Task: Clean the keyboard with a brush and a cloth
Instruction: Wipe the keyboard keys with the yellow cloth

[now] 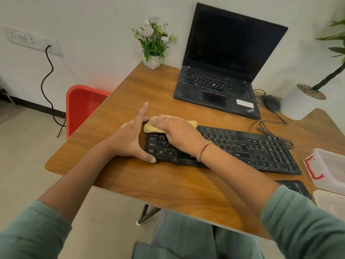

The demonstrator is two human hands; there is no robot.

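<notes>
— Where's the keyboard (261, 148)?
— Middle of the frame, on the table (164, 90). The left hand (130, 141) braces its left end, thumb and forefinger spread straight.
— And the cloth (189, 123)?
— Under the right hand (175, 133), on the top-left keys; its fingers seem flat, not clutching.

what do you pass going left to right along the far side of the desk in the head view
flower pot → laptop → mouse → white planter
</notes>
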